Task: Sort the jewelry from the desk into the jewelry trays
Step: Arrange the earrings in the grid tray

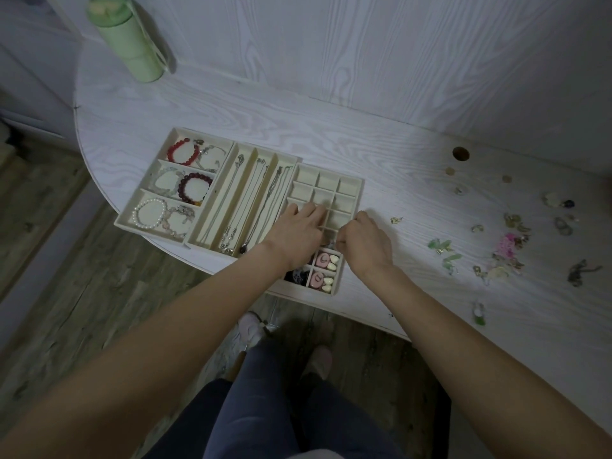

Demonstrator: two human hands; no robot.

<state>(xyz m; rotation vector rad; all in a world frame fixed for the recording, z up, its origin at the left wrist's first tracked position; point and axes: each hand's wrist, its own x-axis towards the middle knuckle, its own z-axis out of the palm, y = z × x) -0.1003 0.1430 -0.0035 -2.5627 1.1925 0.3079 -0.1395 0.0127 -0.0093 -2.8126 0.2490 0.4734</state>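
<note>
My white wood-grain table (331, 134) meets a matching wall, wood floor below. My left hand (299, 231) lies flat, fingers straight, on the grid tray (351, 187). My right hand (364, 241) curls over its edge; whether it holds anything, I cannot tell. Loose jewelry (506, 246) lies scattered well to the right, too blurred to identify.

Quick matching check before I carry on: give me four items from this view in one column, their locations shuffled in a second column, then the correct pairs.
Items:
1. white pearl bracelet
2. green bottle
3. pink earrings
4. silver necklaces

Places:
A. far left corner of the desk
B. near cells of the grid tray
C. long slots of the middle tray
D. nearest compartment of the left tray

Pairs: 1-D, 2-A, 3-B, 4-C
</note>
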